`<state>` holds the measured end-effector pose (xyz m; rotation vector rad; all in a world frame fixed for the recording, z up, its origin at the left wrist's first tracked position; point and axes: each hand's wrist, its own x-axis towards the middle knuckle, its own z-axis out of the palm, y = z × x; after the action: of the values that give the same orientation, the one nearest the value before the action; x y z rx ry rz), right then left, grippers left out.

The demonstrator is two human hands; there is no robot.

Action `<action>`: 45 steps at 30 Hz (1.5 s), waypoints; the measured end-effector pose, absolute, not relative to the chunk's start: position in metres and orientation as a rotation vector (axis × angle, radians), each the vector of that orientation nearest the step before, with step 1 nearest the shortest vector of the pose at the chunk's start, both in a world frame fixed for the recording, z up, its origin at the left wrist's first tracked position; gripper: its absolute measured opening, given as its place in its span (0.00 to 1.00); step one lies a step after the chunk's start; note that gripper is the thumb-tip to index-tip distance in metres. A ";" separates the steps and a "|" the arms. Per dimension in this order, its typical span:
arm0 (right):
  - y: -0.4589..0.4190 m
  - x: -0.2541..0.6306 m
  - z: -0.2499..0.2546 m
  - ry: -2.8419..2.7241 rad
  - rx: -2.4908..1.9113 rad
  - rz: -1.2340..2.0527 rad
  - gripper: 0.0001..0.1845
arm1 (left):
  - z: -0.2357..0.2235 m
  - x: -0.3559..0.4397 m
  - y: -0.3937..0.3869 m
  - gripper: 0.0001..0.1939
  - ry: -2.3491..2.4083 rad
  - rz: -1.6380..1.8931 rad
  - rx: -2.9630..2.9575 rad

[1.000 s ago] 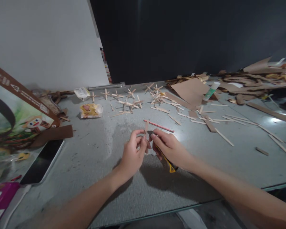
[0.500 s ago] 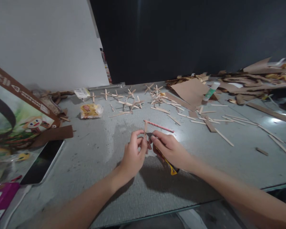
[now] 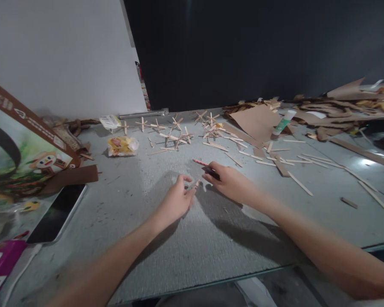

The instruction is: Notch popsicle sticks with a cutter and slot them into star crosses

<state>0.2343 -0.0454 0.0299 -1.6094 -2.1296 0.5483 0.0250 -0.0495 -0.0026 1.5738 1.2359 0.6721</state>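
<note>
Just left of the middle of the table, my left hand [image 3: 176, 199] pinches a short pale piece of wooden stick [image 3: 196, 185] at its fingertips, with the forefinger raised. My right hand [image 3: 228, 181] is closed round a utility knife [image 3: 211, 172]; only a dark part of it shows past the fingers, and its yellow body is hidden under the palm. A thin red patterned stick [image 3: 199, 162] lies just beyond the knife, partly covered by the right hand. The two hands are a small gap apart, low over the table.
Crossed wooden stick shapes [image 3: 176, 137] stand at the back, with loose sticks [image 3: 301, 183] to the right. A glue stick [image 3: 283, 123] leans on brown cardboard [image 3: 252, 121]. At left are a yellow packet [image 3: 123, 146], a phone [image 3: 57, 213] and a printed box [image 3: 35, 145].
The hands have drawn apart. My right hand has moved forward with the knife, over the red stick, and turned palm down. The upright wooden stick in my left hand now shows only as a short tilted piece.
</note>
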 end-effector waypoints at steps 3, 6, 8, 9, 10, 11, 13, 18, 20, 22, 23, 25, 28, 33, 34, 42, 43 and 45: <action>-0.029 0.232 0.025 -2.268 -1.581 0.617 0.12 | -0.002 0.023 -0.050 0.11 1.277 0.626 1.577; -0.017 0.227 0.020 -2.434 -1.648 0.555 0.16 | -0.002 0.021 -0.052 0.10 1.307 0.604 1.666; -0.012 0.225 0.019 -2.519 -1.677 0.497 0.17 | -0.003 0.020 -0.052 0.10 1.311 0.624 1.734; -0.010 0.224 0.020 -2.554 -1.675 0.482 0.18 | -0.003 0.019 -0.051 0.10 1.321 0.651 1.775; -0.010 0.224 0.022 -2.584 -1.664 0.474 0.18 | -0.002 0.017 -0.049 0.09 1.331 0.687 1.824; -0.010 0.225 0.024 -2.610 -1.641 0.469 0.17 | -0.001 0.016 -0.047 0.10 1.336 0.726 1.881; -0.011 0.229 0.031 -2.635 -1.585 0.467 0.16 | 0.003 0.011 -0.040 0.12 1.288 0.807 2.010; -0.015 0.249 0.048 -2.738 -1.476 0.484 0.15 | 0.006 -0.002 -0.024 0.30 1.064 0.662 2.212; -0.017 0.256 0.052 -2.816 -1.398 0.452 0.12 | 0.002 -0.005 -0.021 0.31 1.023 0.565 2.232; -0.019 0.259 0.054 -2.887 -1.318 0.401 0.13 | -0.001 -0.005 -0.020 0.28 0.993 0.524 2.260; -0.020 0.260 0.055 -2.922 -1.292 0.366 0.13 | -0.003 -0.005 -0.020 0.25 0.986 0.521 2.272; -0.023 0.259 0.057 -2.989 -1.286 0.267 0.14 | -0.006 -0.003 -0.021 0.21 0.990 0.528 2.293; -0.026 0.253 0.061 -3.077 -1.327 0.065 0.15 | -0.008 0.000 -0.023 0.20 1.025 0.508 2.335; -0.027 0.237 0.067 -3.210 -1.340 -0.079 0.19 | -0.005 0.004 -0.024 0.24 1.136 0.419 2.410; -0.026 0.234 0.067 -3.232 -1.336 -0.086 0.20 | -0.005 0.005 -0.025 0.25 1.151 0.400 2.419; -0.019 0.228 0.059 -3.265 -1.320 -0.084 0.19 | -0.004 0.006 -0.026 0.32 1.207 0.375 2.443; -0.019 0.228 0.059 -3.264 -1.329 -0.087 0.20 | -0.005 0.006 -0.026 0.32 1.209 0.377 2.448; -0.019 0.228 0.058 -3.263 -1.336 -0.088 0.20 | -0.005 0.006 -0.026 0.32 1.208 0.380 2.457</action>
<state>0.2285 -0.0189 0.0584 -1.3356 -3.2632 -0.0880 0.0060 -0.0259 -0.0053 2.4575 1.2076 0.3797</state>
